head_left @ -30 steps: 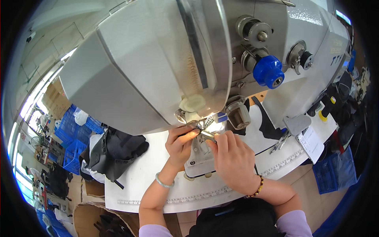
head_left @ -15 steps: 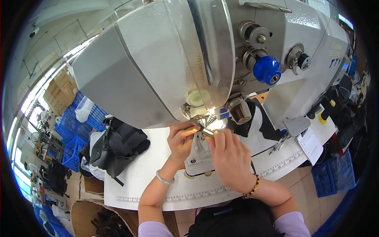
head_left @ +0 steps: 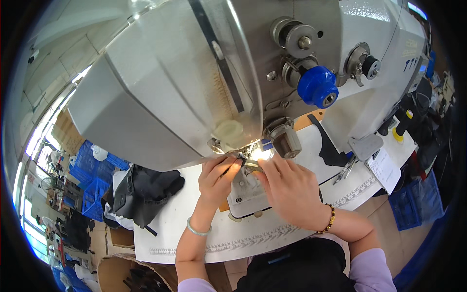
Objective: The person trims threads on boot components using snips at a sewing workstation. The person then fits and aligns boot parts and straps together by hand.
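Under the head of a large grey sewing machine (head_left: 160,82), both hands meet at the brightly lit needle area. My left hand (head_left: 217,179), a pale bangle on its wrist, pinches the left end of a small dark, narrow piece (head_left: 253,166). Its kind does not show clearly. From the right, my right hand (head_left: 294,192) has thumb and fingers closed at the piece's other end, fingertips partly hidden by glare and the hand itself. Just below the hands lies the metal machine bed plate (head_left: 243,202).
A black bag-like item (head_left: 146,192) lies on the white table (head_left: 194,243) at left. At right are a black fabric piece (head_left: 331,146), scissors (head_left: 344,171) and a paper (head_left: 384,170). Blue crates (head_left: 95,197) and a cardboard box (head_left: 114,272) stand beside the table.
The view has shifted, so the machine head looks larger and further left. Both hands stay at the needle area, pinching the small dark piece, with the right hand slightly higher against the machine.
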`<action>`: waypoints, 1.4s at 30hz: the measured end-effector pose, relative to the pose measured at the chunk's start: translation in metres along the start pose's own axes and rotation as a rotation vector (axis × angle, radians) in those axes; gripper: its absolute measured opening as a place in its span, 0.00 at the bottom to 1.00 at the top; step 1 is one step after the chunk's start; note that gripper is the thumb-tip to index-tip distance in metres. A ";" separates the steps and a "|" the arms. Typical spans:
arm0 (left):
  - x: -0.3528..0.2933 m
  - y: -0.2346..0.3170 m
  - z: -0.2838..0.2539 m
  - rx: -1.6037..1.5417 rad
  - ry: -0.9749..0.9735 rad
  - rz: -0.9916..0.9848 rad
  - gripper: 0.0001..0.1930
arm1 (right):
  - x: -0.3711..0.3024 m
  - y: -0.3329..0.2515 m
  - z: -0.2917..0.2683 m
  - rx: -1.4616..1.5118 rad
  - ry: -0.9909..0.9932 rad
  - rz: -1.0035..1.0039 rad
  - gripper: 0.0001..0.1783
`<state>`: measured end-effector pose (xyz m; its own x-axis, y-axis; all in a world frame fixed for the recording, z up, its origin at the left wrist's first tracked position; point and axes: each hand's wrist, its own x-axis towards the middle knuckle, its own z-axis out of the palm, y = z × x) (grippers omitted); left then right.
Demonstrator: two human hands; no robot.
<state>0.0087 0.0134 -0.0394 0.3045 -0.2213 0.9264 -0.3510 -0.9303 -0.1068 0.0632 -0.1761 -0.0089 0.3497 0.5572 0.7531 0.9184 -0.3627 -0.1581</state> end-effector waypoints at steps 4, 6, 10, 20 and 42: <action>0.008 0.003 -0.008 0.109 -0.083 0.106 0.15 | -0.002 0.001 0.000 -0.089 0.027 -0.103 0.11; 0.011 0.005 -0.011 0.120 -0.132 0.127 0.14 | -0.004 0.000 0.001 -0.124 0.048 -0.127 0.12; 0.016 0.007 -0.012 0.078 -0.127 0.115 0.14 | -0.006 -0.002 0.003 -0.200 0.047 -0.142 0.11; 0.020 -0.004 -0.016 0.076 -0.199 0.149 0.14 | -0.008 -0.008 0.005 -0.212 -0.007 -0.122 0.21; 0.007 0.022 -0.021 0.316 -0.158 0.115 0.21 | -0.002 0.034 -0.019 0.157 -0.031 -0.033 0.12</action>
<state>-0.0161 -0.0026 -0.0280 0.4205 -0.3495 0.8373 -0.1079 -0.9356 -0.3363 0.0902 -0.2040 -0.0037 0.3222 0.5903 0.7401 0.9463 -0.2243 -0.2330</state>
